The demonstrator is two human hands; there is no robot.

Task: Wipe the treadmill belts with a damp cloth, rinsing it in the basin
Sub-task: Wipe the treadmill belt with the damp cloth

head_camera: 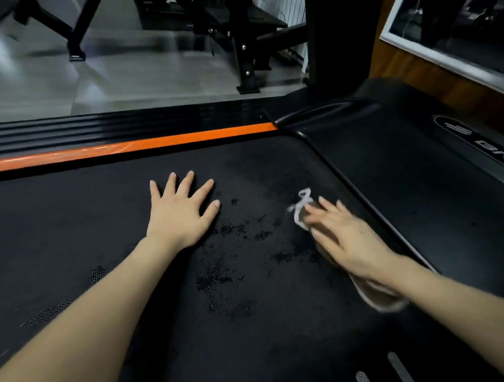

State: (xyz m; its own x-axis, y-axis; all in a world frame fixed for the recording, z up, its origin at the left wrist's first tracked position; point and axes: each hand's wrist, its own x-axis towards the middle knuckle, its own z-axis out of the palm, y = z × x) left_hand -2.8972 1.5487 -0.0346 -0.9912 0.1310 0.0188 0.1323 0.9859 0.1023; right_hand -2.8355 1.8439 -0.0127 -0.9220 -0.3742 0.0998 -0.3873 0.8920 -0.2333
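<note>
**A:** In the head view, what lies under the hands?

**B:** The black treadmill belt (97, 233), which fills most of the lower frame. An orange stripe (120, 148) runs along its far edge, and the glossy black motor cover (408, 163) sits at its right end.

**A:** And the left hand?

**B:** The left hand (183, 209) lies flat on the belt, palm down, with its fingers straight and spread. It holds nothing.

**A:** Where is the cloth?

**B:** The cloth (302, 208) is on the belt under the right hand (348, 237), near the edge of the motor cover. A pale, crumpled end sticks out past the fingertips, and another part shows below the wrist.

**A:** Is that hand gripping it?

**B:** No, it presses down on the cloth with its fingers stretched out and slightly apart. The hand is blurred, so I can't make out finer detail.

**A:** Is the belt wet?

**B:** Dark, beaded wet patches (215, 276) lie between the two hands and nearer the camera.

**A:** What's beyond the treadmill?

**B:** A grey floor (130, 79) with a black equipment frame (246, 55) standing on it. There is a framed mirror (457, 18) at the upper right.
</note>
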